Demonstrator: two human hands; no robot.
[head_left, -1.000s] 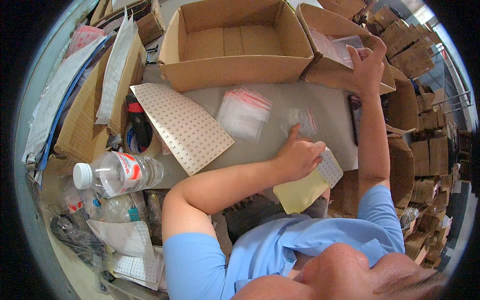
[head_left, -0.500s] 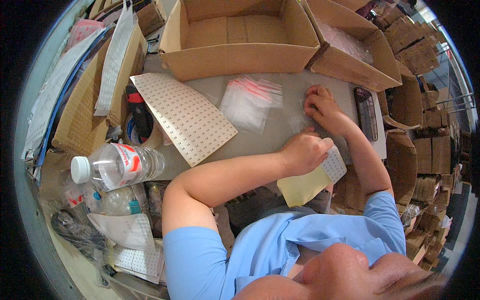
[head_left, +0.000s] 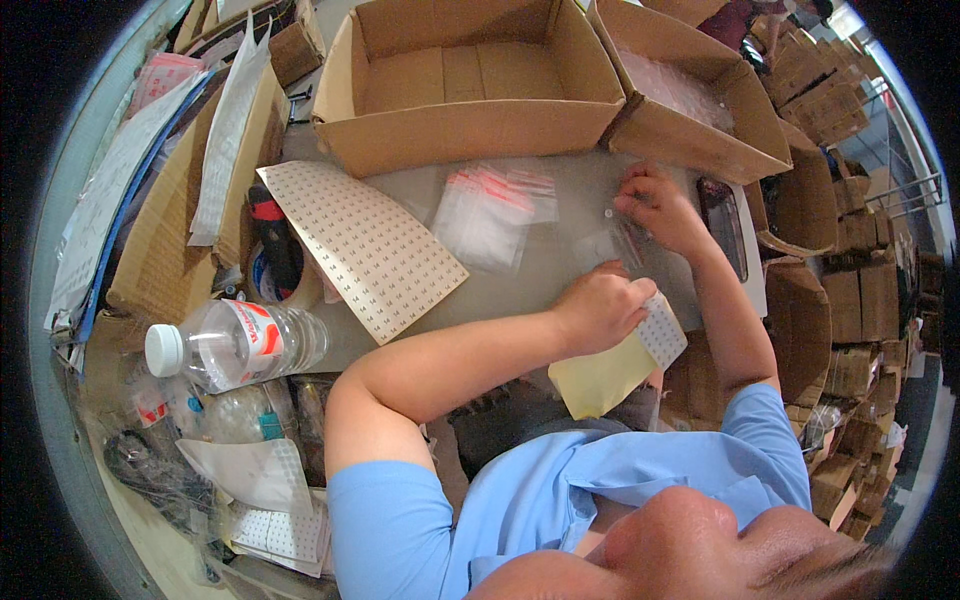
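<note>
My left hand [head_left: 603, 312] is closed on a sticker sheet, pinching it by its upper edge. The sheet has a white part [head_left: 663, 333] with rows of small marks and a pale yellow backing [head_left: 602, 376] that hangs curled toward my lap. Farther off, my right hand [head_left: 660, 208] has its fingers curled together; what they hold, if anything, is too small to make out. Between the hands lies a small clear plastic bag [head_left: 597, 247], with a tiny white dot [head_left: 608, 213] close to my right fingertips. Left of them rests a stack of clear zip bags [head_left: 484, 225] with red-striped tops.
A large printed label sheet [head_left: 365, 255] lies on the grey table, beside a plastic bottle [head_left: 240, 343] on its side. Cardboard boxes [head_left: 470, 135] [head_left: 690, 100] line the far edge. A dark phone-shaped object [head_left: 722, 225] lies right of my right hand.
My right hand has shifted slightly and its fingers have drawn back from the clear bag, where a tiny white dot now shows. My left hand keeps its hold on the sheet.
</note>
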